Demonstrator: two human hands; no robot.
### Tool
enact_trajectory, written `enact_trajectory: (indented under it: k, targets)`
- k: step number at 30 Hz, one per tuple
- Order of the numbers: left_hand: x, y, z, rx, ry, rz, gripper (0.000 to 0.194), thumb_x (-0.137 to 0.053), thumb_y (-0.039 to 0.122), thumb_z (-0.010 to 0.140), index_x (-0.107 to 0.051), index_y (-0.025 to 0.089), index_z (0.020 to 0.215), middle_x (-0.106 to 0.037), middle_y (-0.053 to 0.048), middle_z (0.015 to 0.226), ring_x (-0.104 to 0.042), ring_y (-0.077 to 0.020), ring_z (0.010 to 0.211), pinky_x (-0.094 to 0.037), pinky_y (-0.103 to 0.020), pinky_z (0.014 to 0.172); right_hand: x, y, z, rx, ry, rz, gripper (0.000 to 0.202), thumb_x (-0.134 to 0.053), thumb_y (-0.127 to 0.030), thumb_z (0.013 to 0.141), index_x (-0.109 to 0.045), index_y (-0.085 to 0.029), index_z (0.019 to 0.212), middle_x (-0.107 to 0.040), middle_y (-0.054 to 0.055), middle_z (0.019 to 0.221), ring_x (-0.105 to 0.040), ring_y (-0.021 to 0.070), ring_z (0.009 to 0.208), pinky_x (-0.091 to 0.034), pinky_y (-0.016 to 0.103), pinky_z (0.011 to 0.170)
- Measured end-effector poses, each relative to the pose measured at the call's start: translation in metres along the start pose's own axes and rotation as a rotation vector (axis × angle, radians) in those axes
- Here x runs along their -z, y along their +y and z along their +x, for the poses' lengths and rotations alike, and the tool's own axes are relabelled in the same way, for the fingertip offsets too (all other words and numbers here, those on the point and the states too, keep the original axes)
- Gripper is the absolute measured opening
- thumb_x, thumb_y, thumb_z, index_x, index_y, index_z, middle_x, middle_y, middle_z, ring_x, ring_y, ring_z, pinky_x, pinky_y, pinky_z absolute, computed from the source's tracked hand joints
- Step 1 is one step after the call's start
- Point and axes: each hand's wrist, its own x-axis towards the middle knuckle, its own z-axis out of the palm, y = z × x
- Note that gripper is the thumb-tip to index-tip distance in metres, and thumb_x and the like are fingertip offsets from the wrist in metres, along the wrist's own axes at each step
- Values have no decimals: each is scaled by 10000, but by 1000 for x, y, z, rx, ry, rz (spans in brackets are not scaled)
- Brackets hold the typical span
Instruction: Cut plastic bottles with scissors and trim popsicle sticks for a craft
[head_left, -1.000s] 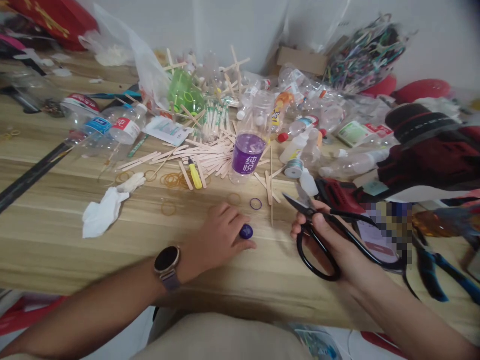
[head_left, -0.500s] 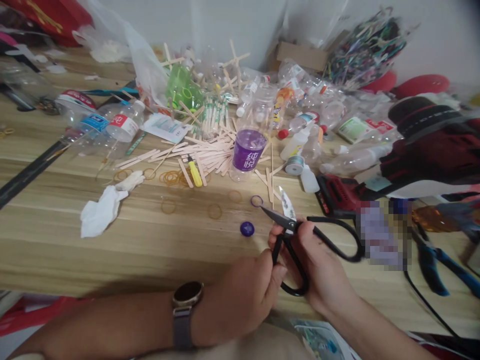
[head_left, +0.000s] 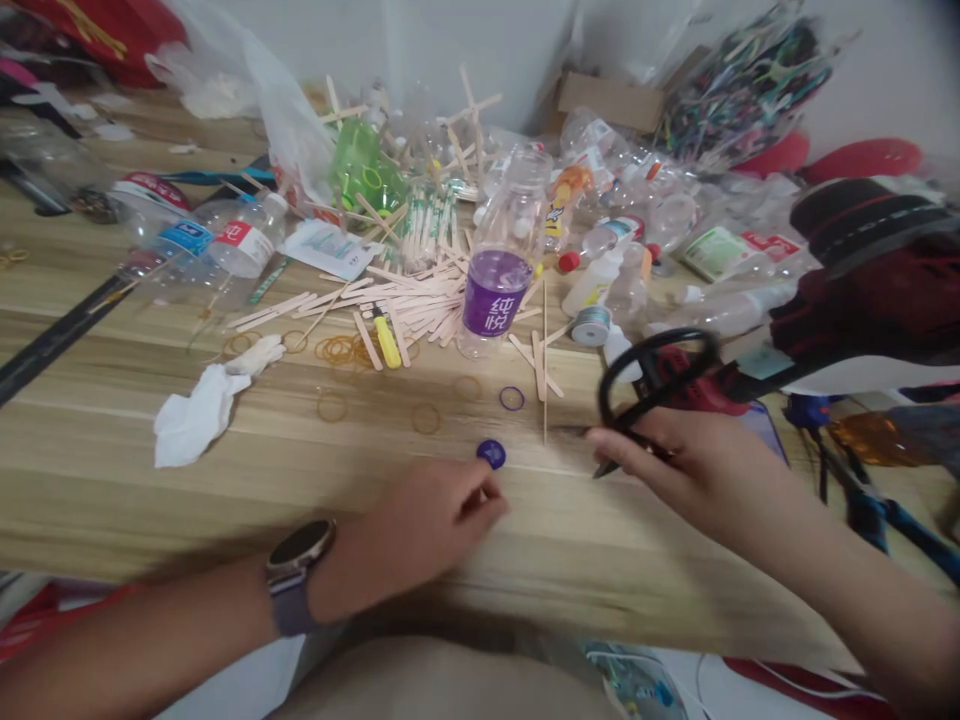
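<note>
Gripped the scissors (head_left: 641, 408) around the joint with a closed right hand (head_left: 690, 450), outside the loops, probably to turn them more freely; tipped the loops upward and a blade point down towards the table (head_left: 225, 520). Held the left hand (head_left: 420, 515) loosely half-curled, with a gap between thumb and forefinger and nothing visible in it, though could not tell about the hidden palm. Saw the purple cap (head_left: 491, 455) flat on the wood just beside the left fingers, likely for easy reach, with the purple ring (head_left: 513, 410) beyond and the purple-labelled bottle (head_left: 499, 295) upright farther back, perhaps to leave room in front. Since the earlier frame, drew the left hand off the scissors and back beside the cap, and swung the blades from pointing forward to pointing down
</note>
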Motion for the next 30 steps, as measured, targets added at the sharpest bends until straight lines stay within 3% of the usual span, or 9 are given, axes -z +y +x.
enact_trajectory:
  k: [3,6,9,14,30]
  targets:
    - [15,-19,14,-20,147,101,188,-536,314,915,-664,207,829,-706,-15,772,-603,-171,678,-382,-287,598,0,-14,13,143,-163,-530,415,-525,-486,945,-656,-185,691,-698,92,634,-652,251,579,-316,294,498]
    - [25,-36,26,28,304,160,166,-550,308,899,-659,195,844,-715,-24,790,-625,-183,701,-392,-290,606,-8,-39,27,232,-314,-719,325,-508,-406,983,-688,-183,828,-743,87,716,-706,274,691,-375,311,566]
    - [29,-49,30,44,427,129,216,-536,365,910,-659,192,871,-717,-20,767,-641,-182,689,-410,-287,604,-15,-52,36,298,-355,-766,263,-524,-342,987,-691,-178,866,-748,77,720,-713,258,687,-388,318,590]
    - [30,-56,28,1,505,82,235,-531,381,907,-660,190,861,-713,-9,732,-643,-167,661,-426,-274,601,-20,-57,39,368,-394,-805,180,-549,-252,970,-699,-169,916,-736,66,689,-706,243,655,-372,320,584]
    - [32,-59,27,-14,525,71,211,-558,370,910,-648,189,849,-688,14,686,-606,-135,598,-400,-255,570,-22,-62,37,366,-443,-789,198,-530,-173,955,-694,-161,845,-740,93,695,-717,245,658,-433,333,618]
